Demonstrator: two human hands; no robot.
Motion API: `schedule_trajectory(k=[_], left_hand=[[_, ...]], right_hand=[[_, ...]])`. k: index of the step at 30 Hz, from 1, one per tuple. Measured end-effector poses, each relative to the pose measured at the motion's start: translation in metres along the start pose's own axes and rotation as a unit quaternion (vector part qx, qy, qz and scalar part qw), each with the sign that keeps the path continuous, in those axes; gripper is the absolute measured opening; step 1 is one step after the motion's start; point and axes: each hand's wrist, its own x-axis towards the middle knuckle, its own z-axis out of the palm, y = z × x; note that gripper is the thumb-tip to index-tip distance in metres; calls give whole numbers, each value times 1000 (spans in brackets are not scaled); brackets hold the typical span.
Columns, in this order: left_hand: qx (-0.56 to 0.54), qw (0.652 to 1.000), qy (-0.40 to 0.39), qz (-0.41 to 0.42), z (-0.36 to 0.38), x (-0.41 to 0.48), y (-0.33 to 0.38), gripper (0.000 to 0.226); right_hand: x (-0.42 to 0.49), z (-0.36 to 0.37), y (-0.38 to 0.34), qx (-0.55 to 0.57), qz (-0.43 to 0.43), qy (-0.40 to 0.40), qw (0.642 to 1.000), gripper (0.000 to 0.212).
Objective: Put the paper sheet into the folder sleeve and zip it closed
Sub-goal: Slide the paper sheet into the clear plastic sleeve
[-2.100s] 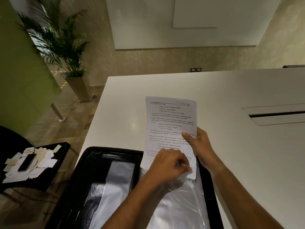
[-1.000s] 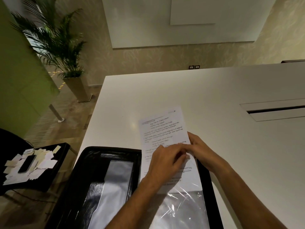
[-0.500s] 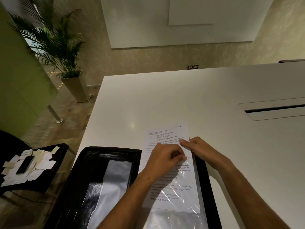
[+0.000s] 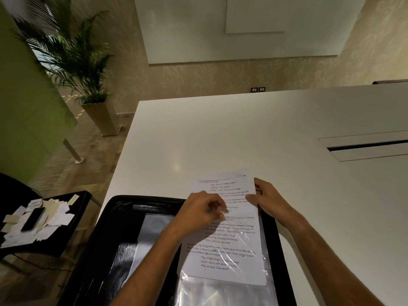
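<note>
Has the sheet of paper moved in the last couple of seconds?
Yes. The paper sheet slid toward the person, deeper into the clear sleeve; far less of it now sticks out past the black folder's far edge.

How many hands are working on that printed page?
2. The left hand pinches the folder sleeve over the middle of the paper sheet; the right hand grips the sheet's right edge.

Seen from the head camera, the person's two forearms are bare from the frame's lower edge to the wrists; the left hand (image 4: 202,214) and right hand (image 4: 269,199) are likewise uncovered.
</note>
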Motion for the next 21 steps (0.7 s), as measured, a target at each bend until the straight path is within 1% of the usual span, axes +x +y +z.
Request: schedule_trajectory(k=[3,7,9,10,12,13,14,15,18,20,21], left_hand=[[14,1000,-8,7,4,1,4,13],[42,999,23,10,10,2,5,11],[63,997,34,14,12,2,6,10],[70,997,37,18,13,2,6,11],[75,996,48,24,15,2,5,15],[79,995,55,24,15,2,5,18],[85,994,63,25,15,2,5,20],[92,993,73,28,15,2,5,22],[88,992,86,26,13,2,3,18],[80,994,79,12,14,2,0,15],[74,994,79,6,15,1,-1,13]], right_hand=[[-1,-2,-2,-17,20,-37,999,49],[3,-8,-6,-64,49,-80,994,35],[6,-10,-6,-90,58,-96,990,37],[8,-11,-6,-93,58,-91,990,42],[11,-10,-6,-72,45,-66,994,59],[13,-10,-7,-58,33,-62,996,68],[14,-8,-8,-51,19,-63,997,74],[16,-7,-9,-65,3,-65,996,71],[25,-6,-12,-169,-40,-48,984,40],[28,-6,-14,-180,-42,-26,982,20],[28,-7,-15,-178,-42,-23,983,17]])
